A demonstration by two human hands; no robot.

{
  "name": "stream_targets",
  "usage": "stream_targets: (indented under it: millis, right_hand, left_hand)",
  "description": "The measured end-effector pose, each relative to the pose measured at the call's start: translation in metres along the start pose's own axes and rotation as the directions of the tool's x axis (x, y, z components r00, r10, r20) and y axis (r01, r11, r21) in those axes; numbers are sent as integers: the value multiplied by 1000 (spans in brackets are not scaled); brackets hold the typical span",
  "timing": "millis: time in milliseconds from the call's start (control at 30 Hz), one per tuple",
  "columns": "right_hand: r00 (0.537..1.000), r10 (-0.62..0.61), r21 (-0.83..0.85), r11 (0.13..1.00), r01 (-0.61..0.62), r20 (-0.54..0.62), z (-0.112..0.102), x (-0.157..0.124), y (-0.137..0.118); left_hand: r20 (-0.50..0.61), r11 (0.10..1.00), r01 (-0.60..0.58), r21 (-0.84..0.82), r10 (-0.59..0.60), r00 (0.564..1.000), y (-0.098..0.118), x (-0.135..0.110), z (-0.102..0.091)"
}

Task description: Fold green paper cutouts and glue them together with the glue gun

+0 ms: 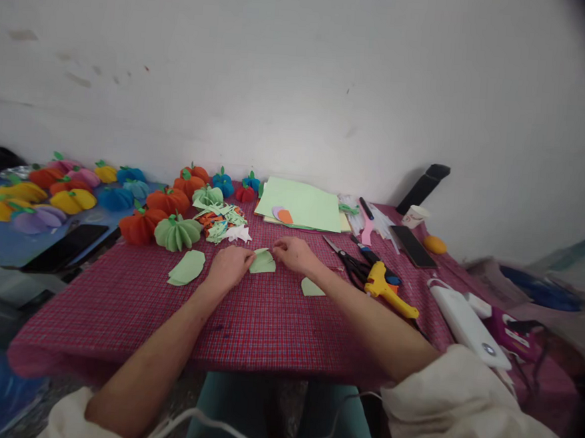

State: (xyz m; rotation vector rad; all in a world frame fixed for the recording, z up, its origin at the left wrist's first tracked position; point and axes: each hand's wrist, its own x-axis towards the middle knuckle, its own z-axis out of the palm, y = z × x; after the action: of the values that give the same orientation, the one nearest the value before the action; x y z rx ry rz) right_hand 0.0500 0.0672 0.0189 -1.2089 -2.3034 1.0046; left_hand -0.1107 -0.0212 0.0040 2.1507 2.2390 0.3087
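Note:
A folded light green paper piece (pixel 263 262) lies between my two hands over the checked tablecloth. My left hand (pixel 230 266) pinches its left edge between thumb and fingers. At its upper right corner, the fingers of my right hand (pixel 293 253) are closed on the paper. A small stack of cut green paper shapes (pixel 187 268) rests left of my left hand. Under my right forearm another green paper piece (pixel 312 287) is partly covered. Scissors (pixel 347 259) and a yellow glue gun (pixel 390 291) lie to the right.
Paper scraps (pixel 222 224) and finished paper pumpkins (pixel 177 232) stand at the left. Green paper sheets (pixel 301 203) are stacked at the back. On the right are a phone (pixel 413 246), a paper cup (pixel 415 216), an orange fruit (pixel 435 244) and a white power bank (pixel 470 321).

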Motion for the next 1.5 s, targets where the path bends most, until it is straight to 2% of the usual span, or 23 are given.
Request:
stream_targets:
  millis: [133,267,333,367,433,500,533,600,700,900,1000,1067,1133,1200,1267,1333,1400,1433,1500]
  right_hand:
    - [993,120,250,961,-121,22,6,5,-1]
    - [987,154,451,879,-153,34,-12,-14,3]
    - [986,166,533,833,-148,13,-26,-30,8]
    - [985,172,585,798,-140,2,-33,-38,11]
    - [983,181,684,720,-118,-21,-44,-53,19]
    - [983,180,729,678,-95,-40,-50,-64,27]
    - [983,175,724,684,-85,-50,-52,-68,31]
    - [987,150,694,717,-66,-61,-53,-73,40]
    - [995,95,621,783,-49,-42,-58,-76,53]
    - [994,36,481,873,-81,102,-78,-77,75]
    - [996,-14,398,917,-22,88,-79,-77,80]
    - [996,-88,309,947,92,-24,-78,-77,82]
    - [953,-237,169,948,270,-190,-76,-79,83]
    - [849,-438,-8,890,456,-297,-77,-81,83]
    - [733,-607,-157,792,590,-308,-79,-84,82]
    - [660,-695,-251,719,648,-285,-81,-87,81]
    - [629,-731,-296,682,669,-265,-83,-89,80]
    - [627,-735,-301,678,670,-259,-84,-90,80]
    - [662,-701,-257,713,653,-264,-84,-90,80]
  left_hand:
    - [-112,997,-74,21,76,991,11,-8,-8]
    - [-278,974,-228,-3,218,936,31,-17,-12]
    - [-333,971,-202,-127,150,931,40,-17,-10]
    - [-333,955,-156,-253,65,941,44,-16,-8]
    - [-241,828,-54,-559,-99,966,52,-10,-5]
    - [-95,671,2,-742,-109,989,60,-4,-3]
    - [-47,630,8,-777,-71,996,65,-1,-2]
    - [-2,610,-1,-792,-1,1000,74,4,0]
    - [23,624,7,-782,18,1000,87,10,3]
    - [78,663,27,-748,47,996,99,19,17]
    - [16,692,-38,-721,70,997,101,20,22]
    - [-107,733,-145,-664,98,989,101,18,22]
    - [-249,771,-280,-572,162,955,102,16,21]
    - [-350,790,-376,-484,220,911,102,14,20]
    - [-414,802,-427,-417,251,875,103,12,19]
    - [-457,804,-471,-363,287,842,104,11,19]
    - [-482,789,-526,-318,343,806,104,11,19]
    - [-486,782,-541,-309,359,797,104,10,19]
    - [-469,777,-522,-352,337,817,103,10,19]
